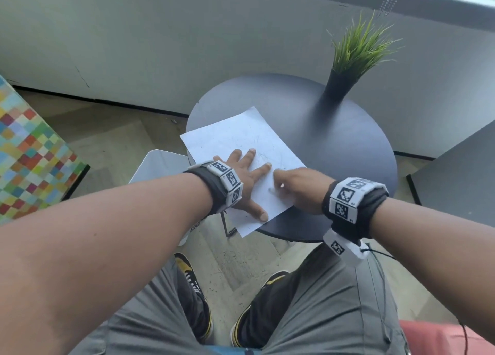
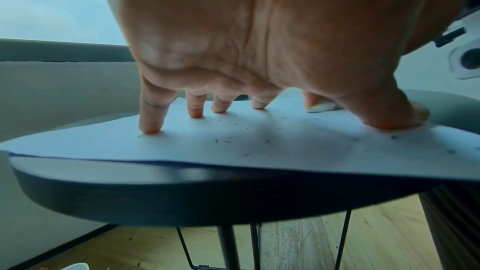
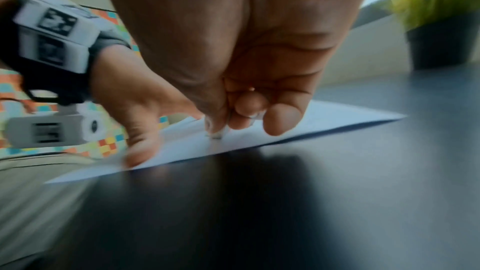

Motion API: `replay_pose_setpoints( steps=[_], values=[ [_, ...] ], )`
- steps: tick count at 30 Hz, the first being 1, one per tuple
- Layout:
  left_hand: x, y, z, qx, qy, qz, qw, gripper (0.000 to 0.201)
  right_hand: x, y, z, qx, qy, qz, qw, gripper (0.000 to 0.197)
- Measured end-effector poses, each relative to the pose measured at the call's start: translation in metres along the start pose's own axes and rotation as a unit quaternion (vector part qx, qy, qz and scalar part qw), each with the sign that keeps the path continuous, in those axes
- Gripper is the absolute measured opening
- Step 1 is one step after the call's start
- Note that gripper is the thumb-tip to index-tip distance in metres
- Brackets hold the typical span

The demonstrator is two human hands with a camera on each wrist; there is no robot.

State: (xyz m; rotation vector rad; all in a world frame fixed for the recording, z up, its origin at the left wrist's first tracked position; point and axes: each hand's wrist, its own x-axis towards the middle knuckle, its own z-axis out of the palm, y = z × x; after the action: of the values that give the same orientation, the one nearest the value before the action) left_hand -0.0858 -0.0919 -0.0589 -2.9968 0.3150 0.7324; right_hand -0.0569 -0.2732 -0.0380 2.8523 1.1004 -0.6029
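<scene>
A white sheet of paper (image 1: 235,137) with faint pencil marks lies on a round dark table (image 1: 334,140), its near corner hanging over the edge. My left hand (image 1: 249,172) lies spread on the sheet, fingertips (image 2: 150,128) and thumb pressing it down. My right hand (image 1: 284,183) is curled, and its thumb and fingers pinch a small white eraser (image 3: 217,133) whose tip touches the paper (image 3: 324,116). The eraser (image 2: 322,107) also shows beside my left thumb. Grey crumbs dot the paper (image 2: 259,147).
A black pot with green grass-like leaves (image 1: 356,49) stands at the table's far side. A white bin (image 1: 160,164) stands on the floor left of the table, beside a multicoloured checkered surface (image 1: 29,153). A dark panel (image 1: 455,180) is at the right.
</scene>
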Motion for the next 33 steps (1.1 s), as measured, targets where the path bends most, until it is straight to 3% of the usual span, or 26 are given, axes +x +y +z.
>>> replay_pose_setpoints(
  steps=[3,7,8,13,15,20,21,25,27,30,33],
  values=[
    [0.001,0.001,-0.001,0.006,-0.007,-0.002,1.000,0.127,-0.003,0.016,-0.003,0.018,0.043,0.073,0.996,0.027],
    [-0.001,0.002,-0.001,0.008,-0.004,-0.003,1.000,0.126,-0.016,-0.026,0.014,0.037,-0.001,-0.069,0.997,0.010],
    [-0.001,0.002,-0.001,0.009,-0.005,-0.003,1.000,0.126,-0.017,-0.028,0.014,0.036,-0.004,-0.077,0.996,0.008],
    [-0.001,0.008,-0.007,0.013,-0.021,-0.012,1.000,0.124,-0.003,0.020,0.003,0.085,0.038,0.107,0.990,0.025],
    [0.001,0.013,-0.013,0.018,-0.032,-0.016,0.999,0.124,-0.003,0.028,0.004,0.093,0.060,0.132,0.985,0.023],
    [0.007,0.022,-0.023,0.039,-0.060,-0.015,0.997,0.128,-0.016,0.011,0.015,0.074,0.011,-0.003,0.997,0.014],
    [0.009,0.023,-0.024,0.047,-0.063,-0.018,0.997,0.130,-0.016,0.013,0.014,0.065,0.007,-0.006,0.998,0.012],
    [0.011,0.028,-0.029,0.072,-0.066,-0.028,0.995,0.134,-0.014,0.036,0.006,0.080,0.070,0.105,0.989,0.015],
    [0.010,0.029,-0.031,0.077,-0.073,-0.031,0.994,0.134,-0.017,0.025,0.009,0.064,0.071,0.066,0.993,0.011],
    [0.009,0.030,-0.032,0.084,-0.078,-0.032,0.993,0.135,-0.023,0.004,0.019,0.071,0.009,-0.023,0.997,0.002],
    [0.007,0.031,-0.035,0.091,-0.070,-0.027,0.993,0.135,-0.016,0.020,0.008,0.075,0.040,0.047,0.995,0.013]
  ],
)
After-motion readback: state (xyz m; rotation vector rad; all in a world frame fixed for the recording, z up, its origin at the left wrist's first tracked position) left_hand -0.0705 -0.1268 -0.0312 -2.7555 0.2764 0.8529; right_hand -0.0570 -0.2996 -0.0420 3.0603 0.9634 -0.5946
